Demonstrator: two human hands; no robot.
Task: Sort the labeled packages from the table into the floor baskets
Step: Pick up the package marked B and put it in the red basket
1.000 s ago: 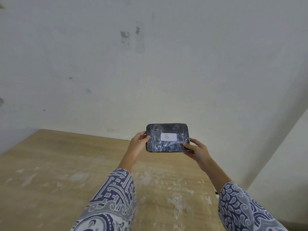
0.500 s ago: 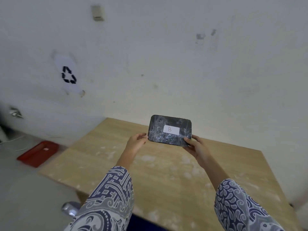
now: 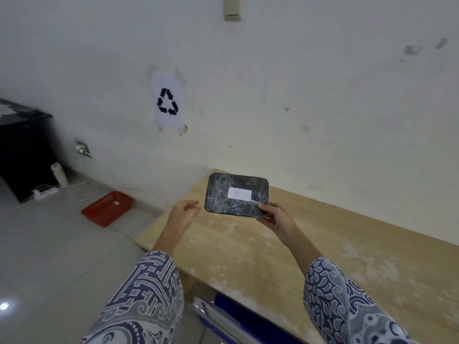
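A flat black package (image 3: 236, 194) wrapped in clear film carries a white label marked "B". My right hand (image 3: 275, 216) grips its lower right corner and holds it up above the wooden table (image 3: 323, 244). My left hand (image 3: 185, 214) is just left of the package, fingers apart, not touching it. A red basket (image 3: 106, 208) with a small white label inside sits on the floor by the wall, to the left of the table.
A black cabinet (image 3: 22, 150) stands at far left with a white power strip (image 3: 46, 193), cables and a white bottle (image 3: 59, 173) beside it. A recycling sign (image 3: 167, 101) is stuck on the wall. A blue chair (image 3: 231, 321) sits at the table's near edge.
The view has swung left, bringing the floor and the red basket into sight. My left hand has let go of the package, which my right hand alone holds now.
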